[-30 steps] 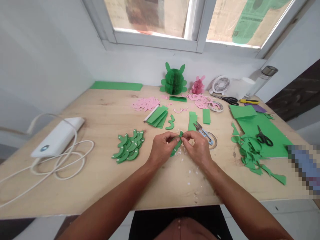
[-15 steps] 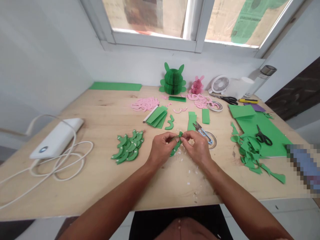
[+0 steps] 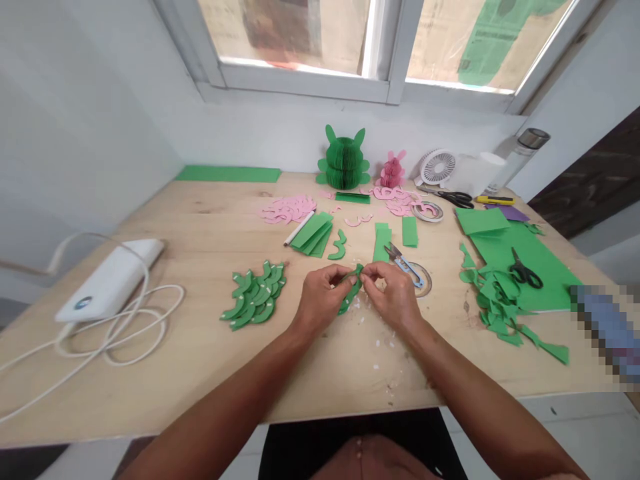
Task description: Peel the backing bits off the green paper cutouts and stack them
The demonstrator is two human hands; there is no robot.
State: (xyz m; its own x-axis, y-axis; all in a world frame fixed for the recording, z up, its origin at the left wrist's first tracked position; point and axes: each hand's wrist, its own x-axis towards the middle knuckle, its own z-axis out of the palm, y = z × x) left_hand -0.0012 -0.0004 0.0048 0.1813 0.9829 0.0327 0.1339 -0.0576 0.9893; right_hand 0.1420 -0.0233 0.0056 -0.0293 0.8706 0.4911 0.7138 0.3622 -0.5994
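Observation:
My left hand [image 3: 320, 298] and my right hand [image 3: 395, 293] meet over the middle of the wooden table [image 3: 200, 373], both pinching one curved green paper cutout [image 3: 351, 291] between their fingertips. The cutout hangs down between the two hands just above the table top. Small white paper bits [image 3: 380, 343] lie scattered beneath and in front of the hands. A pile of similar curved green cutouts [image 3: 255, 293] lies to the left of my left hand. Small snips [image 3: 403, 261] rest just beyond my right hand.
A white power bank [image 3: 107, 280] with a coiled cable [image 3: 125, 327] sits at the left. Green paper strips [image 3: 315, 233], pink cutouts [image 3: 290, 208], a tape roll [image 3: 427, 212], green [image 3: 344, 160] and pink [image 3: 393, 172] paper figures, a fan [image 3: 437, 167], black scissors [image 3: 525, 272] on green sheets [image 3: 525, 257] and scraps [image 3: 500, 307] fill the back and right.
Both hands stay pinched on the green cutout with only slight finger movement. The view has drifted a little, shifting everything slightly left and up.

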